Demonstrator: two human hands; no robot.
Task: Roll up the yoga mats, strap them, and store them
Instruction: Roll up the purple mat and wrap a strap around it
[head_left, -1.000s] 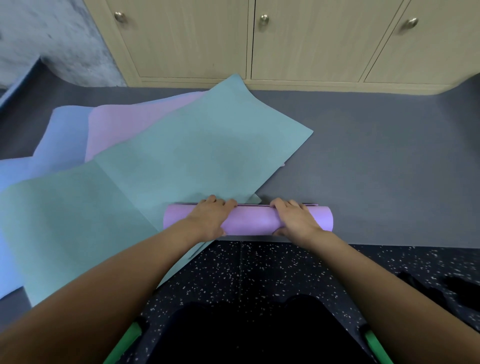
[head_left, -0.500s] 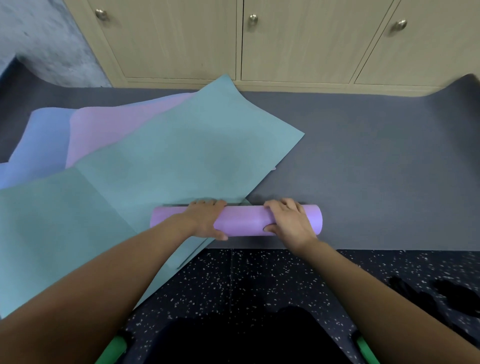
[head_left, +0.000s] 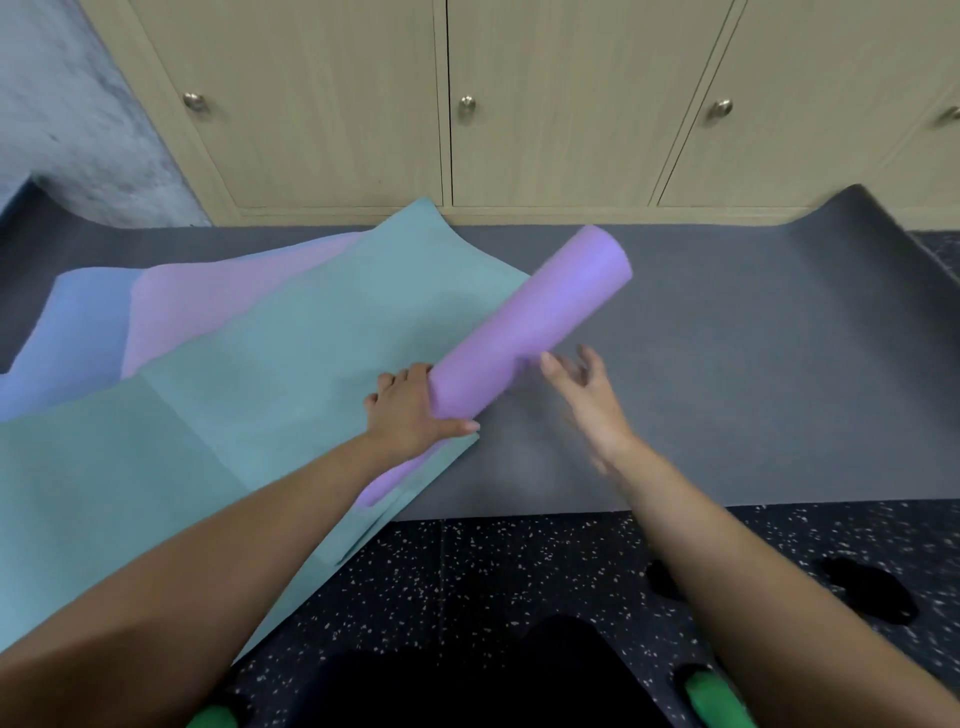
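I see left hand (head_left: 410, 410) wrapped round rolled purple mat (head_left: 540, 322) low on roll, thumb across front. Right hand (head_left: 592, 400) just beside roll, fingers spread, holding nothing, blurred. Roll's long axis diagonal: near end over teal mat (head_left: 311, 353) edge, far end pointing up-right toward cabinets (head_left: 545, 104).

The rolled purple foam mat (head_left: 530, 327) slanted across the right edge of the flat teal mat (head_left: 260, 389) and the grey floor mat (head_left: 727, 389); pale wooden cabinets (head_left: 545, 104) stood behind.
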